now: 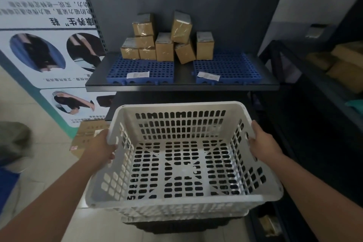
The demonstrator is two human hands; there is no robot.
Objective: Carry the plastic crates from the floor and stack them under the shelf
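A white slotted plastic crate (184, 204) fills the lower middle of the head view, empty inside. My left hand (102, 148) grips its left rim and my right hand (262, 142) grips its right rim. Beneath it the rim of another white crate and a dark crate (176, 227) show, nested under it. The dark metal shelf (182, 86) hangs just beyond the crate's far edge, and the space under it is in deep shadow.
On the shelf lie two blue perforated mats (141, 70) and several tan cardboard boxes (165, 45). A printed poster board (45, 45) leans at the left, with a flat carton (86, 139) on the tiled floor. Another dark rack (318, 88) stands at the right.
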